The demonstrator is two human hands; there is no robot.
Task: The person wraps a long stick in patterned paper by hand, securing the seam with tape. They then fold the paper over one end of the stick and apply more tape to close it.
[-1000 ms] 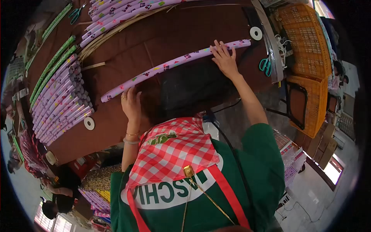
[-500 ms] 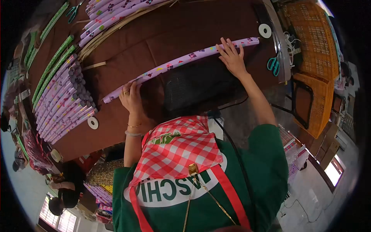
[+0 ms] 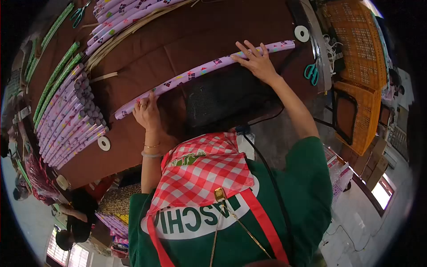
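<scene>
Lilac patterned paper roll [image 3: 195, 73] lies across the brown table [image 3: 187, 31], running from 9 to 1 o'clock, near the table's front edge. Left hand [image 3: 146, 113] is palm-down with fingers together on the roll's 9 o'clock end, pressing and not wrapped round it. Right hand [image 3: 257, 60] has fingers spread flat on the 1 o'clock end, nothing grasped.

Progress, as a judgement: the roll looks fully wound into a thin tube but is not with the stack of matching rolls [image 3: 66, 115] at 9 o'clock. More lilac rolls [image 3: 124, 15] lie at 11 o'clock. A tape ring [image 3: 302, 34] and scissors [image 3: 311, 72] sit at 2 o'clock, untouched.

Containers: upper orange basket [image 3: 351, 31] at 2 o'clock, lower orange basket [image 3: 362, 120] at 3 o'clock. Contents of both too unclear to tell.
</scene>
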